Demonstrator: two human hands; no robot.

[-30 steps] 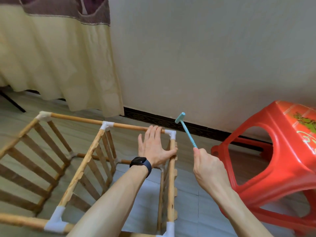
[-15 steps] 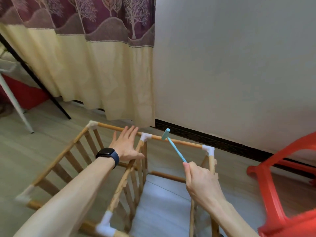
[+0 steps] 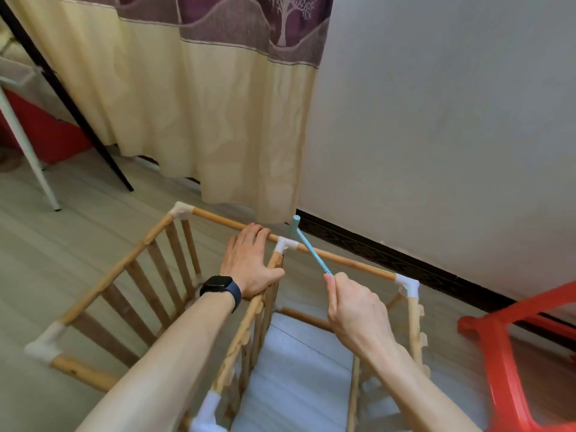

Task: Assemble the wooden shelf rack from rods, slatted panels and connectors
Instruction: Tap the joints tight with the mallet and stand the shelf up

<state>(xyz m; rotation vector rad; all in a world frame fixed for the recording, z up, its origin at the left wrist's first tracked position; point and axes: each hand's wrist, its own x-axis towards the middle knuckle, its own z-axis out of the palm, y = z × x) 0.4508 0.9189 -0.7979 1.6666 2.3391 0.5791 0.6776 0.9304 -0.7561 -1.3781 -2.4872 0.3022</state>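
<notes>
The wooden rack [image 3: 118, 269] stands on the floor below me, built of rods, slatted panels and white connectors. My left hand [image 3: 249, 263], with a dark watch on the wrist, rests on the far top rod and the middle panel's top rail, fingers over the rod just left of the white middle connector [image 3: 285, 244]. My right hand [image 3: 355, 310] grips the handle of a small light-blue hammer [image 3: 307, 244]. The hammer's head sits just above that connector, right of it.
A red plastic stool [image 3: 511, 347] stands close on the right. A cream and purple curtain [image 3: 199, 104] hangs behind the rack beside a white wall [image 3: 436, 120]. White and black stand legs [image 3: 37, 169] slant at the far left.
My view has swung left and the stool has slid to the right edge. My left hand moved from the right corner to the middle connector. The hammer head came down close to it.
</notes>
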